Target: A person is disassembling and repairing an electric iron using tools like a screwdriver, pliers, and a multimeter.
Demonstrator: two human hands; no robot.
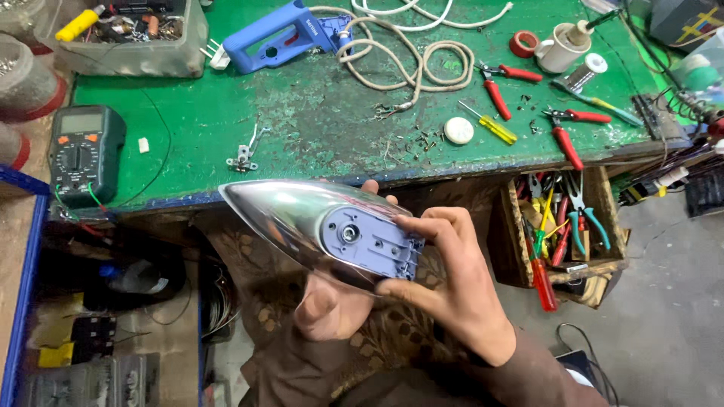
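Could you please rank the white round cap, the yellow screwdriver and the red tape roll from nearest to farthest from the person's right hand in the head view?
From the right hand:
1. White round cap, on the green bench above the hand.
2. Yellow screwdriver, just right of the cap.
3. Red tape roll, far back, beside the white mug.

Dark-green multimeter (85, 154) at the bench's left edge, its small rectangular grey-green screen (81, 122) on top.
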